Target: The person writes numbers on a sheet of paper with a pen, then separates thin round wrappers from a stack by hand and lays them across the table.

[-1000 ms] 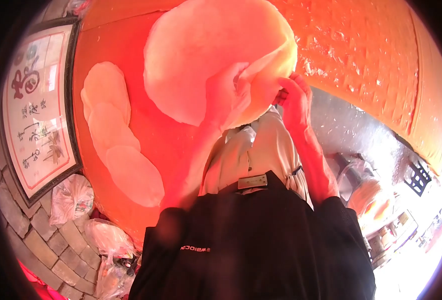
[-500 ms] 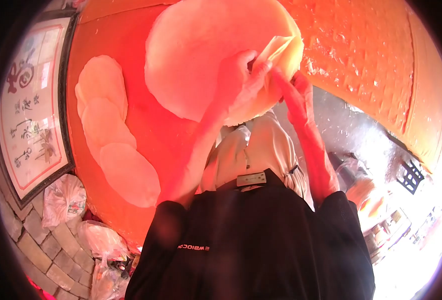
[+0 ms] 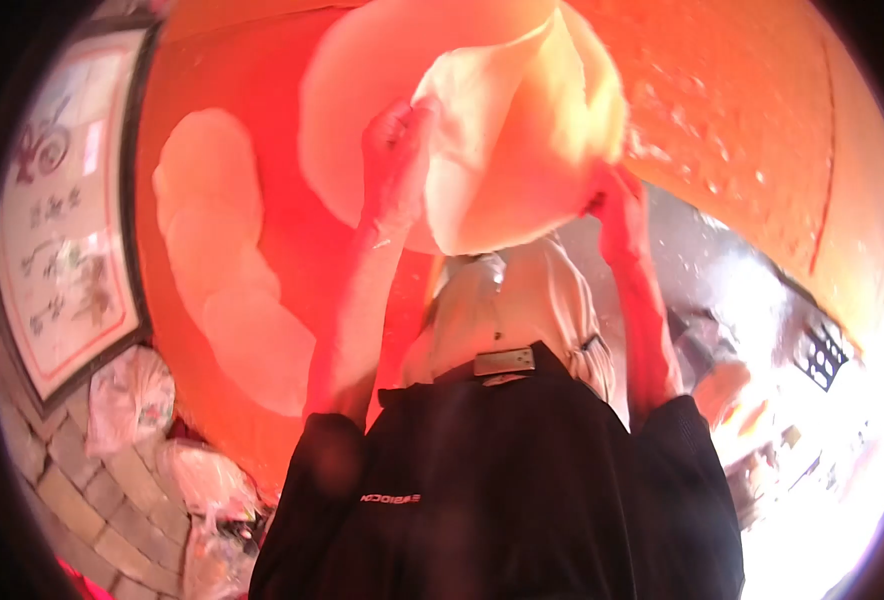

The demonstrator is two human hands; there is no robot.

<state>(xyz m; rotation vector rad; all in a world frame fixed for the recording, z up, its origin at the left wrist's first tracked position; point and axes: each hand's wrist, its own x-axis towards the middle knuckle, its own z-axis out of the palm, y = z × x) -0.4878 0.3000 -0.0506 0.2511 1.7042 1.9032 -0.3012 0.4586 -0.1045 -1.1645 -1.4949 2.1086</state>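
A pale, thin, round sheet (image 3: 522, 140), like a thin pancake, hangs raised and folded between my hands. My left hand (image 3: 394, 140) is closed on its left edge. At its right edge, my right hand (image 3: 617, 205) is also closed, its fingers partly hidden and blurred. Beneath and behind the raised sheet lies a wide, round pale pile (image 3: 347, 110) of the same look. Left of it, several smaller oval pale sheets (image 3: 217, 230) overlap in a row on the red-orange table (image 3: 292, 270).
A framed board with writing (image 3: 72, 220) stands along the table's left side. Plastic bags (image 3: 130, 400) sit on the brick paving (image 3: 72, 500) at lower left. Orange textured covering (image 3: 752, 130) spreads to the right. A black crate-like item (image 3: 822, 355) and bright clutter lie lower right.
My hands have moved apart, the left one leftward and the right slightly down and right. The folded edge between them has opened into a wide, lifted sheet.
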